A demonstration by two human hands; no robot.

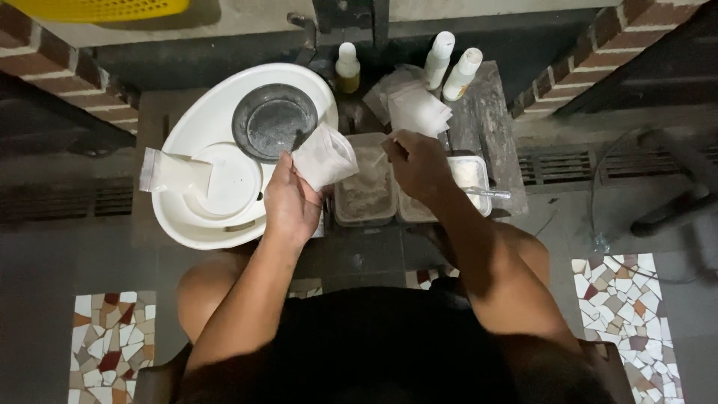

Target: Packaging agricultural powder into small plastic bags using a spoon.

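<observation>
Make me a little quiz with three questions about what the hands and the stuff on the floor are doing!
1. True or false: the left hand holds a small white bag.
2. What lies inside the big white basin? A) a dark round dish, B) a red cup, C) a green sponge.
3. Fill in: the right hand is over the clear ____ of pale powder.

Key
1. True; the bag is pinched in its fingers.
2. A; the dark round dish sits in the basin, beside a white lid.
3. Tubs; three white bottles stand behind them.
</observation>
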